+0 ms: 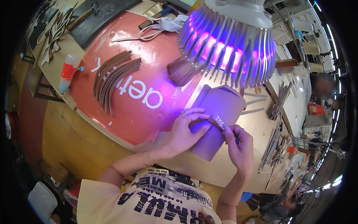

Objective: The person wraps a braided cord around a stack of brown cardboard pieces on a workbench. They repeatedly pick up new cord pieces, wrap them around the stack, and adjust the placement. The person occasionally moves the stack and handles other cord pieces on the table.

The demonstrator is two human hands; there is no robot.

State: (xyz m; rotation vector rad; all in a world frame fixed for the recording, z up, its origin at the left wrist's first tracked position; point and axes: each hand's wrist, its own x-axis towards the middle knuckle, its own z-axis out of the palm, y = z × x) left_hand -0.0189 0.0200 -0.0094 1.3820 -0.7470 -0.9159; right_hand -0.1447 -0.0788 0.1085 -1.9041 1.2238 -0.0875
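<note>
Two hands meet over a flat purple-lit sheet (218,112) lying near the worktop's (231,168) near edge, under a finned lamp (228,41) glowing violet. The left hand (182,132) presses on the sheet, its fingers (199,116) spread flat, pinching nothing. The right hand (238,147) has its fingers closed on a small woven strip (218,121) at the sheet's edge. Curved brown strips (113,76) fan out on a red mat (145,112) toward the far left corner, beside a glue bottle (68,72)
</note>
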